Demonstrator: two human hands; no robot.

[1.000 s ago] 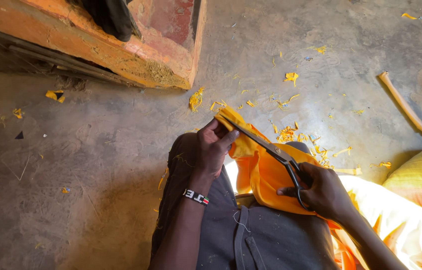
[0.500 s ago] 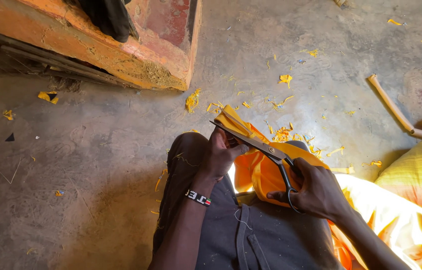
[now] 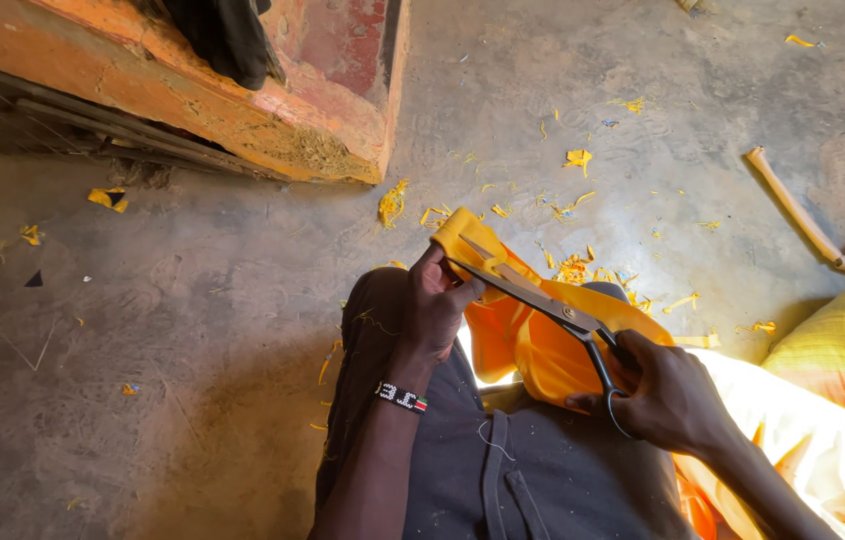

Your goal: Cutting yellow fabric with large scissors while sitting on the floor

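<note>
Two hands were on the job: left hand [image 3: 440,305] pinched the far end of the orange fabric strip [image 3: 543,335] over the lap, right hand [image 3: 668,395] gripped the scissors [image 3: 543,300] by the handles. Versus a second ago, blades had run further up the strip, tips now near the left-hand fingers, blades nearly shut. Judging by that, the cut was almost through this length. Orange scraps [image 3: 573,265] lay on the concrete floor [image 3: 193,330] beyond the knees.
</note>
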